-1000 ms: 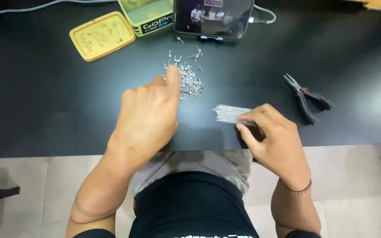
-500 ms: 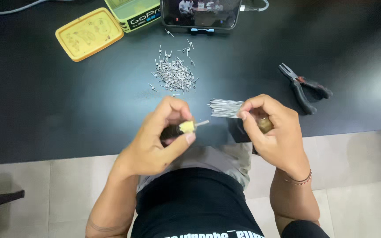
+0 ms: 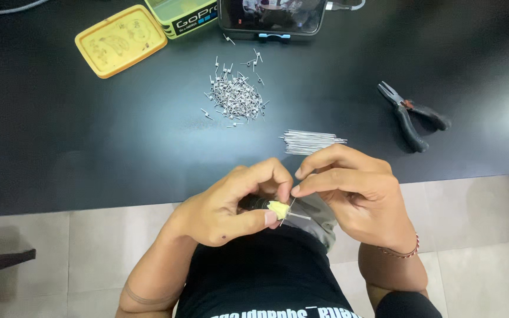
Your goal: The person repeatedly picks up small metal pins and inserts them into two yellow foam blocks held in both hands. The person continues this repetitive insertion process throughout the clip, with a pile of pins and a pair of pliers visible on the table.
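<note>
The left hand [image 3: 225, 209] is closed around a small tool with a dark handle and a pale yellow tip [image 3: 278, 209]; the thumb and the forefinger press on the tip, and most of the handle is hidden inside the hand. The right hand [image 3: 354, 191] has its thumb and forefinger pressed together on a thin metal wire [image 3: 293, 211], which touches the yellow tip and sticks out to the right of it. Both hands meet in front of the person's body, just below the near edge of the black table [image 3: 89, 135], so the tool and the wire are over the lap and not on the table. On the table, just above the right hand, lies a bundle of straight wires [image 3: 310, 142]. Farther up is a heap of small bent wire pieces [image 3: 237, 97]. Black pliers [image 3: 410, 118] lie well apart to the right. At the far edge are a yellow lid [image 3: 120, 40], a green box [image 3: 187, 15] and a phone [image 3: 272, 15].
</note>
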